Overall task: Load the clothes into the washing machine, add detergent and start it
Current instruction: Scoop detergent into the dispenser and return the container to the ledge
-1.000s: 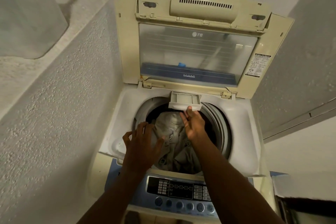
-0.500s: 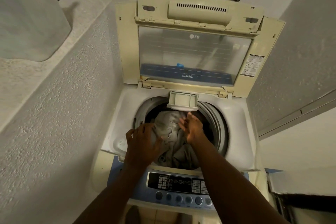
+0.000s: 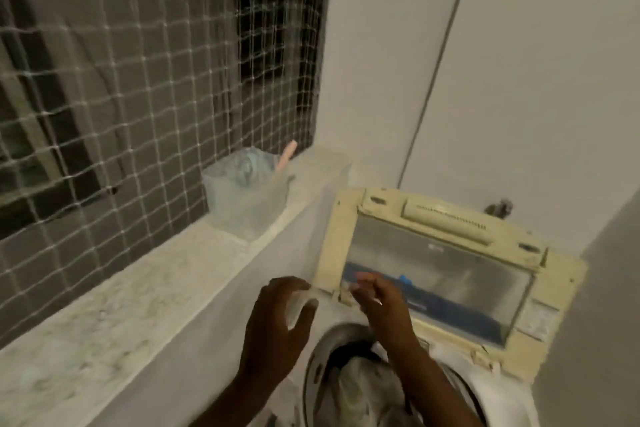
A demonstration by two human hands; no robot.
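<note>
The top-loading washing machine (image 3: 495, 402) sits at lower right with its cream lid (image 3: 436, 253) raised. Grey clothes (image 3: 363, 392) lie in the drum. My left hand (image 3: 277, 326) hovers above the machine's left edge with fingers spread and curled, holding nothing. My right hand (image 3: 377, 302) is raised in front of the lid's lower left corner, fingers apart and empty. A clear plastic container (image 3: 246, 198) with a pink handle sticking out stands on the ledge to the upper left of both hands. The picture is blurred by motion.
A speckled stone ledge (image 3: 114, 315) runs along the left, topped by a window covered with white netting (image 3: 138, 62). A white wall (image 3: 519, 62) with a thin cable rises behind the machine. A tap (image 3: 498, 208) pokes out above the lid.
The view has swung up and to the left, bringing the window and the container into sight. Both hands have lifted out of the drum and moved up toward the ledge.
</note>
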